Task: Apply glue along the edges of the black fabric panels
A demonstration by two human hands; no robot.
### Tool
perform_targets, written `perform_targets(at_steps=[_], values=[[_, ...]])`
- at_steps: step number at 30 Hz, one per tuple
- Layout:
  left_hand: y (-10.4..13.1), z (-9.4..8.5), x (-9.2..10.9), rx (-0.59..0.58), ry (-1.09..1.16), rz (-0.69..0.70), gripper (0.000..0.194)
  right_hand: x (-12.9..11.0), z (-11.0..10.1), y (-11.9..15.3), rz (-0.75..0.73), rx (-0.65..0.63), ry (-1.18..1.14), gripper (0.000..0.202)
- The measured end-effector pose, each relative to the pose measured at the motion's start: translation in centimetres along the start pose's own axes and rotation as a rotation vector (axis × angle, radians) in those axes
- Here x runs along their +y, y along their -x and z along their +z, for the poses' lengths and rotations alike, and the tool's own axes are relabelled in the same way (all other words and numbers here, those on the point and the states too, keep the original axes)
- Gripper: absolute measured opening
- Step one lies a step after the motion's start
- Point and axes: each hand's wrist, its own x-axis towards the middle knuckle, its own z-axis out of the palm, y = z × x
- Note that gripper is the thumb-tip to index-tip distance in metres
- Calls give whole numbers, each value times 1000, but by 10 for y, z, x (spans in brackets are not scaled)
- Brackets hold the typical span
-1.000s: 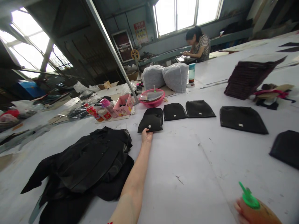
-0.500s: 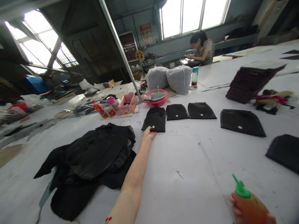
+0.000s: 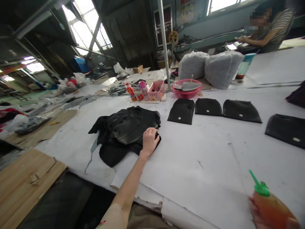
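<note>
My left hand (image 3: pixel 149 140) is at the right edge of a heap of black leather-like pieces (image 3: pixel 130 127), palm down. Its thumb stands apart from the slightly bent fingers, and I see nothing gripped in them. At the lower right my right hand (image 3: pixel 255 208) is wrapped round a squeeze bottle (image 3: pixel 274 205) with amber liquid and a green nozzle, which tilts up and to the left. Across the table lie several flat black panels with small white tags, among them the leftmost panel (image 3: pixel 182 111) and its neighbour (image 3: pixel 208 107).
Behind the panels stand a pink basin (image 3: pixel 187 93), a pink box (image 3: pixel 156 90), small bottles (image 3: pixel 142 89) and two grey stuffed bags (image 3: pixel 222 70). A metal post (image 3: pixel 164 44) rises by the box. A person (image 3: pixel 269 31) sits at the far right. A wooden board (image 3: pixel 28 187) lies lower left.
My left hand has left the leftmost black panel and come back to the heap of black pieces. The view has swung left. My right hand still holds the squeeze bottle.
</note>
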Motion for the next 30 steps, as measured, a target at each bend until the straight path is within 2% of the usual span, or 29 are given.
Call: perform_targets(at_steps=[1, 3, 5, 8, 10, 12, 15, 17, 19, 22, 24, 25, 27, 28, 30], values=[[-2, -15, 0, 24, -75, 55, 36, 0, 3, 1, -15, 5, 18, 65], [-6, -34, -1, 61, -131, 65, 38, 0, 8, 3, -37, -7, 48, 66], [-9, -42, -2, 74, -129, 55, 31, -1, 11, 3, -50, -23, 64, 66], [-9, -44, 5, 125, -100, 102, 17, 0, 12, 3, -66, -31, 50, 65], [-8, -47, 19, 211, -90, 164, 9, 0, 10, 2, -66, -57, 34, 65], [-6, -52, 40, 317, -46, 211, 13, 2, 9, 1, -70, -84, 26, 63], [9, -54, 72, 375, 217, 164, 20, 3, 10, 1, -94, -94, 21, 62], [31, -45, 80, 302, 436, 36, 23, 3, 14, 4, -114, -84, 14, 62], [63, -28, 74, 191, 572, -158, 25, 3, 19, 8, -132, -71, 2, 63], [124, -1, 46, 36, 632, -512, 23, 2, 24, 13, -143, -65, -9, 61], [161, 6, 27, -138, 589, -729, 26, 1, 27, 15, -155, -78, 6, 60], [176, 4, 21, -240, 528, -793, 29, 1, 27, 16, -164, -82, 16, 59], [193, -7, 16, -473, 291, -830, 29, 1, 29, 18, -180, -81, 29, 58], [196, -15, 17, -578, 120, -784, 27, 1, 30, 19, -187, -80, 34, 58], [194, -30, 23, -674, -252, -564, 25, 1, 32, 20, -199, -75, 38, 58]])
